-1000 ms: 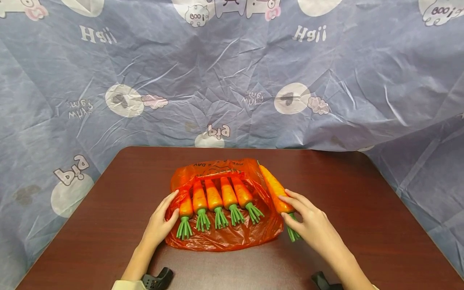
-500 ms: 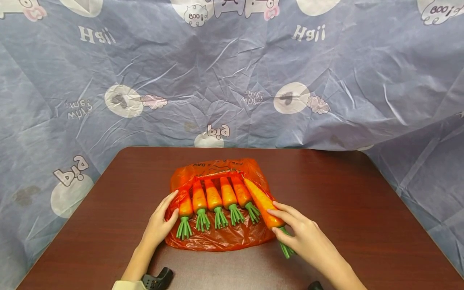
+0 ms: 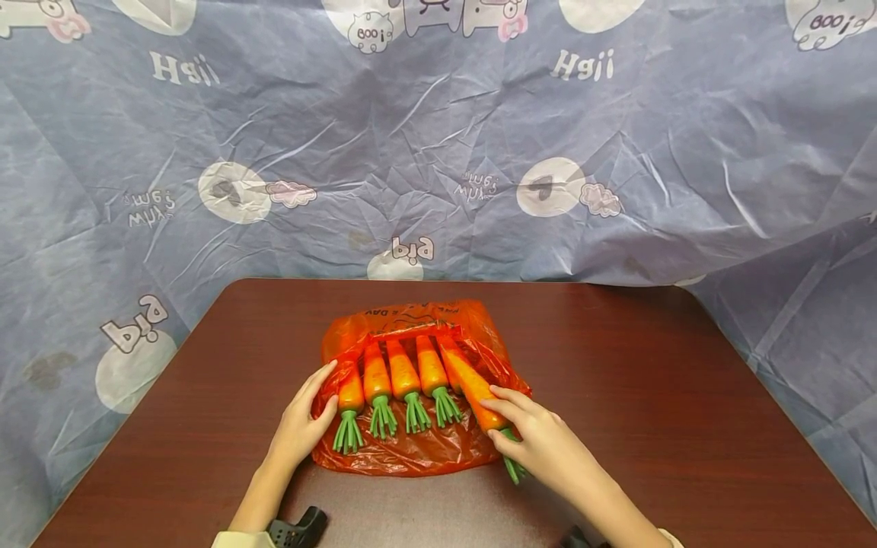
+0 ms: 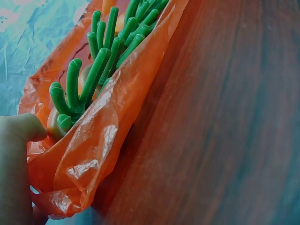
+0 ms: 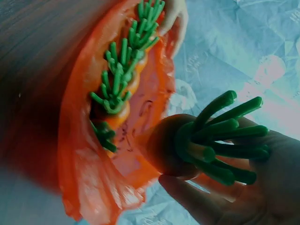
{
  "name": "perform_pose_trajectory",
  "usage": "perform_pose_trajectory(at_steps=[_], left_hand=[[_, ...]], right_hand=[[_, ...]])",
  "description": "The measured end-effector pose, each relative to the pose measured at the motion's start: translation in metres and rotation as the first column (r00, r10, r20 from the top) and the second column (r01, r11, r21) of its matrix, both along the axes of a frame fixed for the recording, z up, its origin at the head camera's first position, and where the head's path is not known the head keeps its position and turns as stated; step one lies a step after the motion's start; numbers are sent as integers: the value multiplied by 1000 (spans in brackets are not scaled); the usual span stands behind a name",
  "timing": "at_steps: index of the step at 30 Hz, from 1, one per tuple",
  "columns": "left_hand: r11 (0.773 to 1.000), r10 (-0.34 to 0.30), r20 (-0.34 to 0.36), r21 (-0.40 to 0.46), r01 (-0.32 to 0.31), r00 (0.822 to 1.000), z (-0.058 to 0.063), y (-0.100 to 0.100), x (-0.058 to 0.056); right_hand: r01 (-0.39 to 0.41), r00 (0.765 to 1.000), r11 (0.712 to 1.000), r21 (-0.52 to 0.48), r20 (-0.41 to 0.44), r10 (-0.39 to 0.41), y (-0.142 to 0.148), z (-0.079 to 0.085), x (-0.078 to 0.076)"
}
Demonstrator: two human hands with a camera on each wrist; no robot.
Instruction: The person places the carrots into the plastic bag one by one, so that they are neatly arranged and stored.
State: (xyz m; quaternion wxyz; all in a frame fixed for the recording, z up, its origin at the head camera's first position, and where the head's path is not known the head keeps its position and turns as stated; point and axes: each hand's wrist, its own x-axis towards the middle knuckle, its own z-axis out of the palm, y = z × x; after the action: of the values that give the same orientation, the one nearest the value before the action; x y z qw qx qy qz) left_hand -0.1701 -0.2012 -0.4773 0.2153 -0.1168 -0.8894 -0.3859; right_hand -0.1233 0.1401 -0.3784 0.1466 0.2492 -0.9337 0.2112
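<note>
My right hand (image 3: pixel 541 438) holds a toy carrot (image 3: pixel 474 387) near its green plastic top, thumb on one side and fingers on the other. The carrot slants over the right side of an orange-red plastic bag (image 3: pixel 425 457), its narrow tip at the bag's opening. Beneath it, another carrot is mostly hidden. Several toy carrots (image 3: pixel 403 367) lie side by side in the bag, tips inward and green tops toward me. My left hand (image 3: pixel 304 415) holds the bag's left edge; in the left wrist view its thumb (image 4: pixel 33 127) lies against the plastic beside a carrot's green top (image 4: pixel 77 93).
The bag lies on a dark reddish-brown table (image 3: pixel 651 396). Behind the table hangs a wrinkled blue-grey printed cloth (image 3: pixel 411 137). A black wrist device (image 3: pixel 299 527) is worn at the left forearm.
My right hand has carried its carrot leftward from the bag's right edge until it overlaps the rightmost carrot in the bag. The left hand has stayed in place.
</note>
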Motion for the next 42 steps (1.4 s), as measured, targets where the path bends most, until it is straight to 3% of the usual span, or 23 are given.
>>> perform_pose_trajectory(at_steps=[11,23,42], left_hand=[[1000,-2,-9,-6,2,1000,-1,0,1],[1000,-10,-23,-4,10,1000,0,0,1],[1000,-8,-30,-5,8,1000,0,0,0]], right_hand=[[14,995,999,43,95,-18,-25,-9,-28],[19,997,998,61,70,-23,-46,-17,-58],[81,997,973,218,-15,-80,-67,-24,-85]])
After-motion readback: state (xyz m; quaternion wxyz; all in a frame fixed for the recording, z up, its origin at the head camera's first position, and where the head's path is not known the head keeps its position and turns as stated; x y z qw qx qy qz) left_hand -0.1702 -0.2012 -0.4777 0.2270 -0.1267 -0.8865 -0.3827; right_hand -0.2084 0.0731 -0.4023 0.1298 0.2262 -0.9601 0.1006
